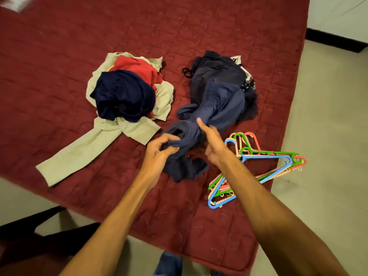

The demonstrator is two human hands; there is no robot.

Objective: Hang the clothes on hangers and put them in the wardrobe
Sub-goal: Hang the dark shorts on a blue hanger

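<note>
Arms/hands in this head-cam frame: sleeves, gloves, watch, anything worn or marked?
Nothing worn that shows. The left forearm and right forearm are bare from the bottom frame edge up to the wrists, with no sleeve cuffs in view. The left hand and right hand are bare too: no gloves, rings, watch, bands or markings visible. The fingers are slightly blurred, so something small could be missed.

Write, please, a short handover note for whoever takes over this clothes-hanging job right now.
Left hand: grips a fold of the slate-blue garment, whose far end lies on the dark pile.
Right hand: against the same garment, thumb out; its fingers are hidden, so the grip is unclear.
Other clothes: a navy garment, red garment and beige garment lie heaped further left on the bed.
Hangers: coloured plastic, piled near the bed's right edge, in neither hand.
Done: nothing is on a hanger.
Left: hang every garment; the wardrobe is out of view.
</note>
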